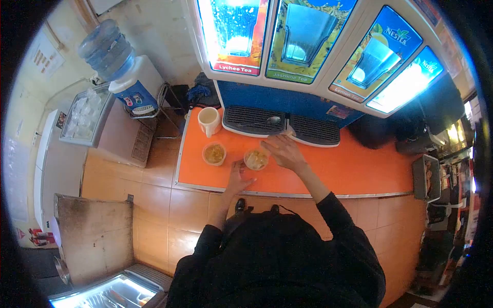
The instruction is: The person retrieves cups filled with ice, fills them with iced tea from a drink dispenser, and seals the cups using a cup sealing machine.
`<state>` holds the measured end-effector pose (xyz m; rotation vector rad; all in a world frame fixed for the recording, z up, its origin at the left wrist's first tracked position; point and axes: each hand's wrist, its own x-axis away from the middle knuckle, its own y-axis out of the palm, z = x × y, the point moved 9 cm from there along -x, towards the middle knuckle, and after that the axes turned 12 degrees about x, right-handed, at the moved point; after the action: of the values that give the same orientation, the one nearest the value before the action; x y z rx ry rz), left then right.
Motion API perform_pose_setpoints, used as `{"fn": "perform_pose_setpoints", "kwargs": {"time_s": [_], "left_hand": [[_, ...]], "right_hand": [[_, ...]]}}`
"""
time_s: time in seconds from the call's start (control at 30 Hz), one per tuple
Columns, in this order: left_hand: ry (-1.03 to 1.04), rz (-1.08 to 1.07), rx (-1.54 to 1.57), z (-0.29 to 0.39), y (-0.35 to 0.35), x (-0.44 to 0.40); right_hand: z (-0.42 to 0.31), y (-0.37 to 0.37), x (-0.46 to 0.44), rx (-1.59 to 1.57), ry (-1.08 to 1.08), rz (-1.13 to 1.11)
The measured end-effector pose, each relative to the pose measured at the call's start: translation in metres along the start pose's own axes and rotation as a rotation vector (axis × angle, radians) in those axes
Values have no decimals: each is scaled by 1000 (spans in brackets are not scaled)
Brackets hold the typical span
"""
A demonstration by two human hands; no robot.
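Two clear plastic cups with yellowish-brown contents stand on the orange counter (308, 172). My left hand (238, 178) is low at the near left side of the right-hand cup (256, 159), its thumb spread from the fingers. Over that cup's right rim reaches my right hand (284, 152), with fingers stretched out flat; whether it touches the rim I cannot tell. Farther left, apart from both hands, is the other cup (214, 153). Behind it stands a cream mug (208, 119). A metal spoon (272, 120) lies on the dispenser's black drip tray (245, 117).
A lit drink dispenser (313, 87) rises along the counter's back. To the left are a water dispenser (134, 92) and a chest freezer (120, 123). A grey bin (427, 178) is at the counter's right end. The counter has a metal front edge (308, 195).
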<state>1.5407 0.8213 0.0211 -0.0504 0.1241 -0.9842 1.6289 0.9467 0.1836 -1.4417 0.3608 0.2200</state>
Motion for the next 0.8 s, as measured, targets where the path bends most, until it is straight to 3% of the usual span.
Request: {"fn": "perform_pose_setpoints", "kwargs": {"time_s": [0.13, 0.23, 0.37, 0.43, 0.47, 0.53, 0.63, 0.7, 0.8], "left_hand": [[115, 48, 65, -11, -3, 6], [159, 65, 193, -13, -10, 21], [-4, 166, 222, -24, -42, 49], [-58, 395, -19, -1, -76, 69], [-60, 394, -21, 3, -83, 69], [-71, 706, -242, 16, -118, 80], [27, 769, -372, 70, -134, 68], [66, 665, -425, 94, -136, 48], [163, 472, -468, 109, -131, 18]], "right_hand": [[-2, 3, 2, -5, -12, -30], [13, -2, 1, -183, 156, -54], [37, -11, -9, -450, 338, 48], [52, -6, -21, -580, 446, 98], [63, -3, -30, -603, 539, 129], [75, 4, -50, -626, 637, 159], [87, 22, -75, -608, 744, 202], [91, 41, -81, -550, 718, 334], [95, 55, -82, -514, 826, 302]]}}
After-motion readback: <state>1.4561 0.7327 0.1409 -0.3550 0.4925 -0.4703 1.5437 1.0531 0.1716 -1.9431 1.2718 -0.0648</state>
